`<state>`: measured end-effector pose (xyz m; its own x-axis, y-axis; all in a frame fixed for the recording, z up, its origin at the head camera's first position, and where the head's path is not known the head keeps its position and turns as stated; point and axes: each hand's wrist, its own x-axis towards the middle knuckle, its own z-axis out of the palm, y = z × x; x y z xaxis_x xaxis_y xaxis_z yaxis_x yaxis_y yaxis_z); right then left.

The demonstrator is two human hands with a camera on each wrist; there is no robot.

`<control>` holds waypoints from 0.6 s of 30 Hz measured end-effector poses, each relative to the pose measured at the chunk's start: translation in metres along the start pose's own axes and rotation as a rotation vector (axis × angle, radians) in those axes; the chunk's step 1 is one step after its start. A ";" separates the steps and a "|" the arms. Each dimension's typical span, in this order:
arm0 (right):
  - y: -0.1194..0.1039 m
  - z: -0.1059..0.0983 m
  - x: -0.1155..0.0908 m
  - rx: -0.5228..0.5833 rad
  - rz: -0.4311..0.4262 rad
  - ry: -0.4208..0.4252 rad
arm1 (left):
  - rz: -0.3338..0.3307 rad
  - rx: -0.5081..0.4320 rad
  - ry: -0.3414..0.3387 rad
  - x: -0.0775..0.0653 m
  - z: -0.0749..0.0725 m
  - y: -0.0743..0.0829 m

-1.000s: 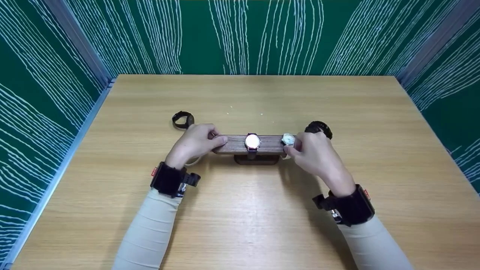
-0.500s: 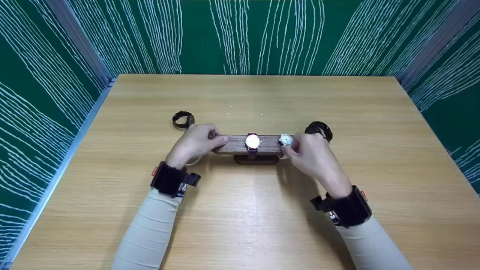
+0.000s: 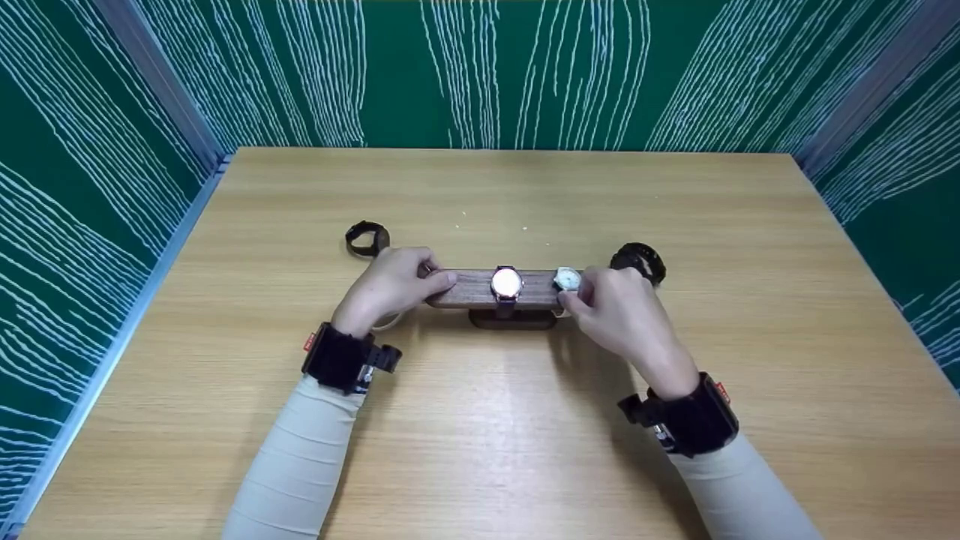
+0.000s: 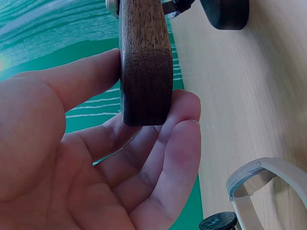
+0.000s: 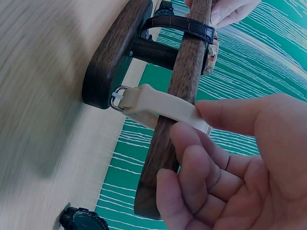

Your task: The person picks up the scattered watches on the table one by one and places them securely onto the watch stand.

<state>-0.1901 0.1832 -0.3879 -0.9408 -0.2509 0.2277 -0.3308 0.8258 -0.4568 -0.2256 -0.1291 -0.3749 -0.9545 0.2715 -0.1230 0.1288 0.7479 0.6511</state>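
Room on the tabletop [image 3: 495, 450] before the stand [image 3: 538, 291], a black watch [image 3: 628, 256] perhaps close behind its right end.

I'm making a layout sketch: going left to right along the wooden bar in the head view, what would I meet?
Left hand, dark-strapped watch, cream-strapped watch, right hand.

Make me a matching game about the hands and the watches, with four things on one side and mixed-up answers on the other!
Column one
1. left hand
2. right hand
3. dark-strapped watch
4. bulky black watch

Column two
A. looped around the wooden bar, near its middle
B. lying on the table
C. holding one end of the wooden bar
D. pinching the cream-strapped watch

Right pairs: 1-C, 2-D, 3-A, 4-B
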 end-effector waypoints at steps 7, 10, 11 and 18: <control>-0.002 0.003 0.000 -0.007 -0.006 0.019 | 0.000 0.004 0.001 -0.001 0.000 0.000; -0.003 0.004 -0.001 0.001 -0.012 0.026 | 0.009 0.018 0.005 0.000 0.000 0.000; -0.003 0.005 -0.001 0.002 -0.013 0.028 | 0.012 0.022 0.007 0.000 0.000 0.000; -0.004 0.007 -0.001 0.002 -0.011 0.035 | 0.019 0.011 0.005 0.001 0.000 -0.001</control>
<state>-0.1882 0.1764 -0.3919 -0.9339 -0.2424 0.2628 -0.3416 0.8221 -0.4555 -0.2264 -0.1299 -0.3755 -0.9534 0.2823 -0.1068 0.1498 0.7497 0.6447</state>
